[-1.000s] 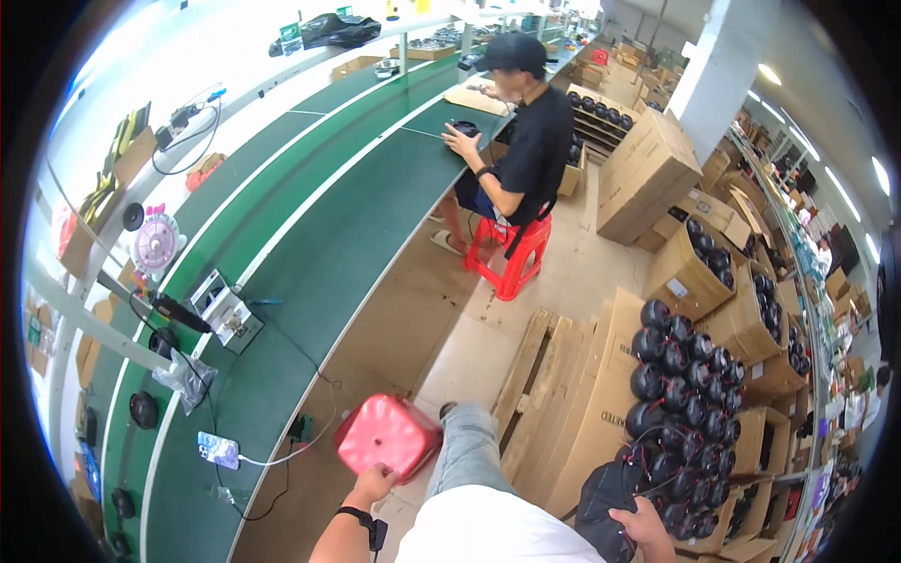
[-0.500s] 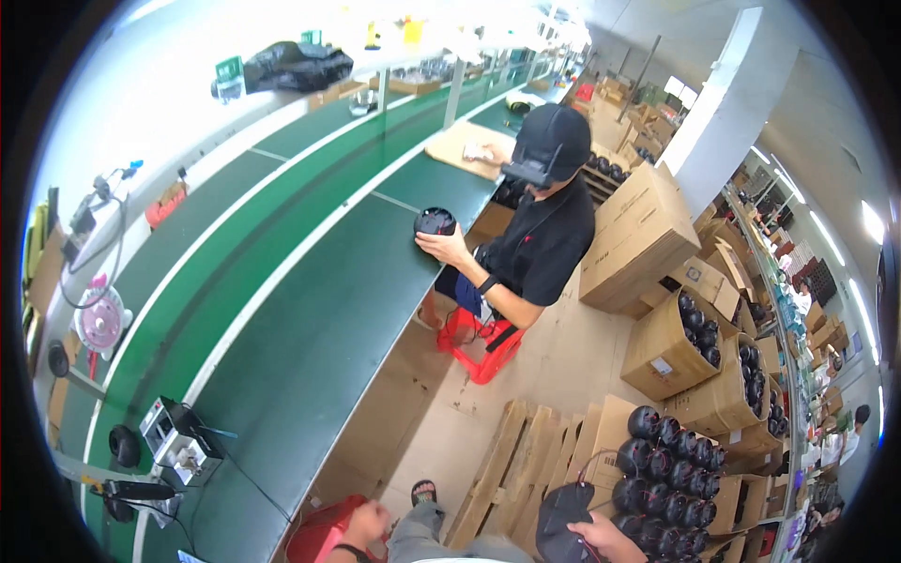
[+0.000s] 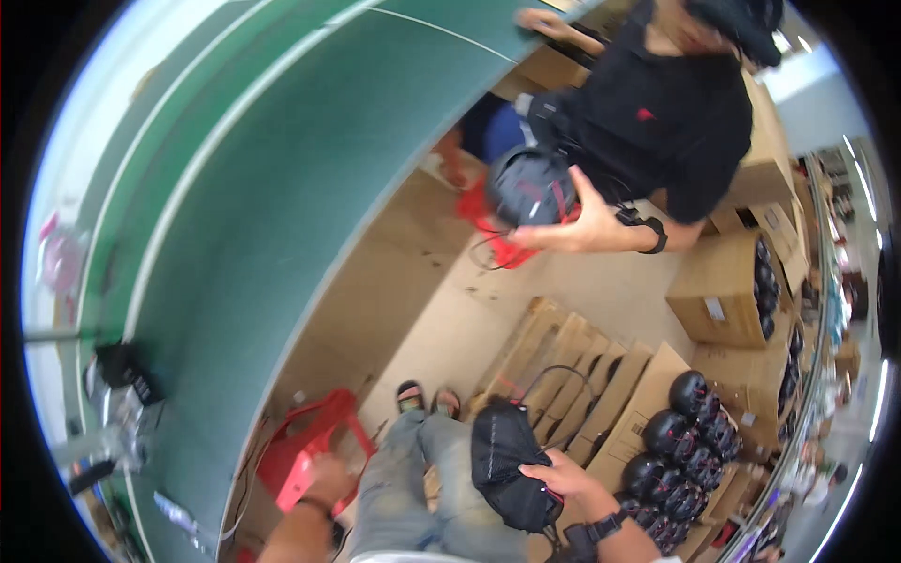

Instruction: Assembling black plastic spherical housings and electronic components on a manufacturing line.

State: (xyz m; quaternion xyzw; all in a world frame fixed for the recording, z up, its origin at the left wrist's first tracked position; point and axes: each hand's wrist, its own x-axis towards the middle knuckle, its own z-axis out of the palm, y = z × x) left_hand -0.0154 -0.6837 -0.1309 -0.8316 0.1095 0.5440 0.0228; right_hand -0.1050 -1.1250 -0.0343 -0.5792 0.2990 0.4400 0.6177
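Observation:
My right hand (image 3: pixel 566 477) is closed on the edge of a black cloth pouch-like item (image 3: pixel 507 460), which hangs over my right leg. A thin dark cable loops up from it; its exact kind is unclear. My left hand (image 3: pixel 326 480), blurred, is at a red plastic stool (image 3: pixel 298 469) beside my left leg. Whether its fingers grip the stool cannot be made out. Ahead, a co-worker's hand (image 3: pixel 591 223) holds out a round black helmet-like thing (image 3: pixel 532 188) with red marks. That person's other hand (image 3: pixel 544 22) rests at the bench edge.
A long green-topped bench (image 3: pixel 253 216) runs along my left, with a small metal device (image 3: pixel 122 389) on it. Wooden pallets (image 3: pixel 549 352) lie on the floor ahead. On the right, several round black items (image 3: pixel 671 436) are stacked beside open cardboard boxes (image 3: pixel 713 291).
My view has swung down and closer to the co-worker. The co-worker's round black thing has left the bench and is now held out over the floor. My right hand keeps the black cloth item.

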